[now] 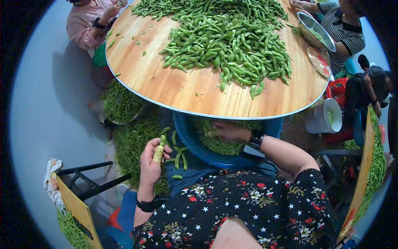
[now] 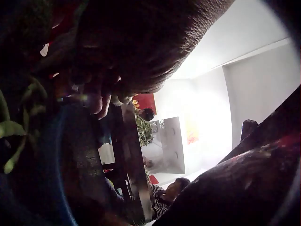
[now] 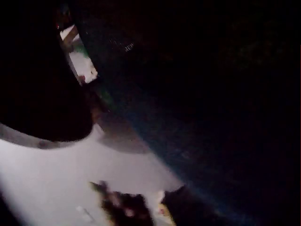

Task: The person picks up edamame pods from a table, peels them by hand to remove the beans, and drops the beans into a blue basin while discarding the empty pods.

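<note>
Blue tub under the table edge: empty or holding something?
Holding something: edamame shows inside the blue tub, by the right hand. How full, cannot tell: the wooden table hides its far side.

A wooden table (image 1: pixel 141 74) with a rounded edge stands in a room with pale, brightly lit walls (image 2: pixel 258 84).

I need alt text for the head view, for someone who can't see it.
A left hand holds a green pod while the right hand, blurred, is over a blue tub partly under a wooden table. A heap of green pods covers much of the table, with a person in pink at one side.
</note>
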### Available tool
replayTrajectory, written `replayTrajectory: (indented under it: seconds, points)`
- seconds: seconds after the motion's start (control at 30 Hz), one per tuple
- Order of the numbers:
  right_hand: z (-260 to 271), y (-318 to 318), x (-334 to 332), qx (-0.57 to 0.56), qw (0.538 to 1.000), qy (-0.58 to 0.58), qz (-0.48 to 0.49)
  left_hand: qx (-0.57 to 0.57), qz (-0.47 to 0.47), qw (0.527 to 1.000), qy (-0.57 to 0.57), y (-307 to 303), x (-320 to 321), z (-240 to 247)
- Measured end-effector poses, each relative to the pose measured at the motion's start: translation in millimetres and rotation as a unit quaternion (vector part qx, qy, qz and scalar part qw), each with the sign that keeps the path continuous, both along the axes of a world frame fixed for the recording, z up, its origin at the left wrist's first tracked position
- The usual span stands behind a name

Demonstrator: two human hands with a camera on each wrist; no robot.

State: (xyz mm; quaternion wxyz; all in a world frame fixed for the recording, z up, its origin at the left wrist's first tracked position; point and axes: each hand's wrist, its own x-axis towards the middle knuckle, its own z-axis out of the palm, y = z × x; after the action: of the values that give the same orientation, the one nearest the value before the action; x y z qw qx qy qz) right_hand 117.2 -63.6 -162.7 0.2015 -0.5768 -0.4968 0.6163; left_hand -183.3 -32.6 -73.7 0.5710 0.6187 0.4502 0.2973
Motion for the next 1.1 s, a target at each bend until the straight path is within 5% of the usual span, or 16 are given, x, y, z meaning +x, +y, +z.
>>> replayTrajectory:
  seconds: [0.1,0.23,0.43,0.67,1.1]
  points:
    - [70,-18,3,-0.008,0.995,0.098,0.01,-0.01,0.002,1.0,-0.015,0,11,0]
    - [90,-39,2,-0.036,0.958,0.284,-0.021,-0.008,-0.014,0.999,-0.032,-1,19,3]
    - [123,-41,-8,0.015,0.954,0.296,-0.037,0.004,0.007,0.998,-0.057,-10,18,29]
    - [148,1,-81,0.213,0.955,0.177,0.107,0.115,0.072,0.984,-0.116,-15,-2,79]
    - [148,28,-115,0.415,0.893,-0.053,0.166,0.185,0.144,0.964,-0.127,-17,-12,70]
